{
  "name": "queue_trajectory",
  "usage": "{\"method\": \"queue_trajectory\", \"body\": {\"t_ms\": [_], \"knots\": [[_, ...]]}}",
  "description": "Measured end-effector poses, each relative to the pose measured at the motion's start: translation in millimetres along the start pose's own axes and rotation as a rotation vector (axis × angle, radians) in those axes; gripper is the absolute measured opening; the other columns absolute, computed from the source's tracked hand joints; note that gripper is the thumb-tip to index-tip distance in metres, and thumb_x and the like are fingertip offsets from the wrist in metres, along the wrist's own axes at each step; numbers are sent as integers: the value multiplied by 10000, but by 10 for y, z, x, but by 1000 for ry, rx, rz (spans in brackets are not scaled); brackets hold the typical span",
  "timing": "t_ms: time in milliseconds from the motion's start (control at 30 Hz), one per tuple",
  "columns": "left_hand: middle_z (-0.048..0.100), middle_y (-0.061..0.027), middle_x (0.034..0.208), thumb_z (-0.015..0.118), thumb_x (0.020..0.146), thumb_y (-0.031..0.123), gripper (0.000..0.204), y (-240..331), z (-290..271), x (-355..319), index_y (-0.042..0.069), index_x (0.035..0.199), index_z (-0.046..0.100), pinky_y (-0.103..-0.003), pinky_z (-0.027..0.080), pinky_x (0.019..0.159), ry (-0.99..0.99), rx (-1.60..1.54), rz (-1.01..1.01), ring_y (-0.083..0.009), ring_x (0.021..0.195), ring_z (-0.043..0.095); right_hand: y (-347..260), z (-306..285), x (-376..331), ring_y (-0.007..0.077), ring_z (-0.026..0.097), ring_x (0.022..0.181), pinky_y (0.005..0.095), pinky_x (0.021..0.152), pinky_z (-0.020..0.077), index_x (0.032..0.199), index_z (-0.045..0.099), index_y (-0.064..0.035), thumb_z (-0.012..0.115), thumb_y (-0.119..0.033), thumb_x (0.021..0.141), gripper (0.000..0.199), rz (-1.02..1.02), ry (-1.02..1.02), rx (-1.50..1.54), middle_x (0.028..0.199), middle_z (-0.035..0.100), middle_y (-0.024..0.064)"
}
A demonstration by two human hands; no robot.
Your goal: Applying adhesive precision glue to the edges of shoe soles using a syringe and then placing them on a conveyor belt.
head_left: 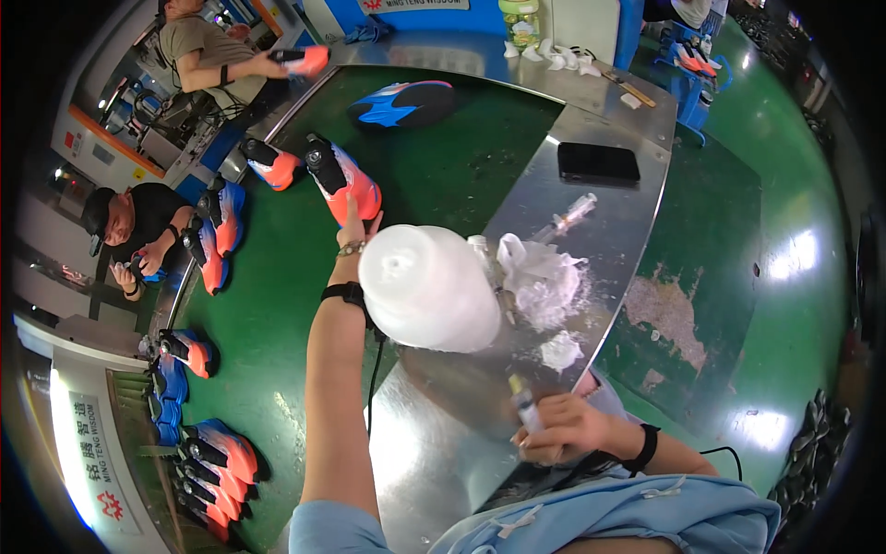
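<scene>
My left hand (354, 229) reaches past the white plastic bottle (429, 291) to a sports shoe (341, 175) on the green belt. Its fingers grip the orange toe end; the bottle partly hides the hand. The shoe is white, orange and black around the opening. Near the front edge of the metal table, my right hand (563, 429) is closed round a clear syringe (527, 409) with a yellowish tip pointing up and away. Beside the bottle lie a crumpled white plastic bag (540, 272), a small white heap (560, 351) and another syringe (574, 214).
More shoes (217, 462) line the left of the green belt (305, 406), and a blue-soled shoe (402, 103) lies at its far end. A black phone (598, 163) rests on the metal table (620, 217). Two people (148, 217) (208, 55) handle shoes at left.
</scene>
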State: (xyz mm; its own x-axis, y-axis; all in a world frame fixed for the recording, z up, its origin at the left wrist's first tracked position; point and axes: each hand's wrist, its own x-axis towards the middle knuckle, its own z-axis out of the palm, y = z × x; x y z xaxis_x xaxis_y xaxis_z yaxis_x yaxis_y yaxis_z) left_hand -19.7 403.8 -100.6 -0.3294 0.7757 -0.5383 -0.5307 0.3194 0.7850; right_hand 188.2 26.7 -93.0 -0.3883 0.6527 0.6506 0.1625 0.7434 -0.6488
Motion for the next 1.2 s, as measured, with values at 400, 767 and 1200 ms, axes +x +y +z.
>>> {"method": "queue_trajectory", "body": {"t_ms": [400,767,1200], "knots": [[440,-79,1251,555,832,294,522,169,-2917,-2309,86,1264,349,-344,418,921,-490,203,-92,-201,1115,461,72,-517,-324,110,532,625,247,576,444,905,475,-35,716,-4,623,373,426,634,-149,750,544,33],[524,-132,1138,589,806,184,481,-470,-4611,-4900,-36,1195,411,-412,453,871,126,124,-21,-244,1042,524,64,-185,-15,98,453,541,190,436,360,853,450,-41,579,88,710,231,477,694,238,829,458,43],[561,-110,915,659,657,265,455,593,-2884,-3509,-45,967,538,-275,407,765,-343,535,1185,-178,830,530,-412,-275,159,120,409,512,213,375,285,901,418,-86,387,-441,880,357,640,742,665,647,436,54]]}}
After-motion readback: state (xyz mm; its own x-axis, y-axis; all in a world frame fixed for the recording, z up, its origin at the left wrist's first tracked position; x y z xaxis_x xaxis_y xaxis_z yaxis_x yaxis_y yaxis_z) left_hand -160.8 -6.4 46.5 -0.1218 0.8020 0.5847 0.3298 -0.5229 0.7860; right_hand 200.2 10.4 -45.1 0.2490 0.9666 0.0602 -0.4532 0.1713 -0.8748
